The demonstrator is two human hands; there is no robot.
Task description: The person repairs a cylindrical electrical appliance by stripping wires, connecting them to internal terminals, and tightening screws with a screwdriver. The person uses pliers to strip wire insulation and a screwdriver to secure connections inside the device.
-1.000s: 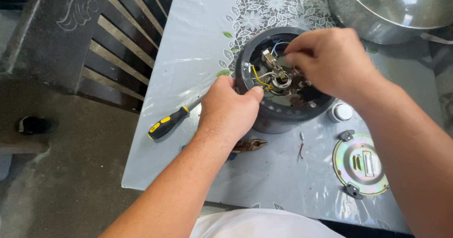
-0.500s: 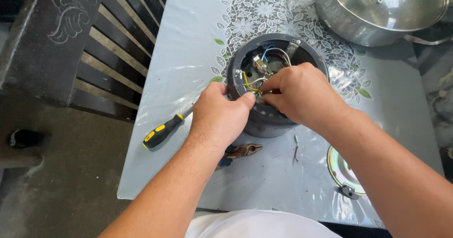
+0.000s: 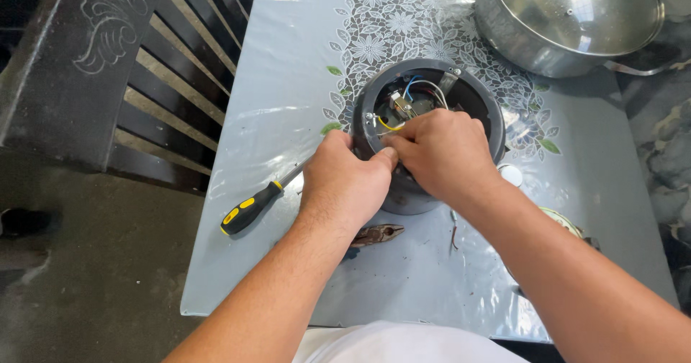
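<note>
Floral plastic cover on the desk, round dark appliance base at centre: left hand grips its near rim, right hand pinches wiring inside; the next move likely calls for fine fingertip control.

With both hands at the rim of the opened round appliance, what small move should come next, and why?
Probably the right hand should lift a little, while the left hand steadies the dark round housing. The right hand covers the near part of the wires, so the fingertips' work is hidden there.
</note>
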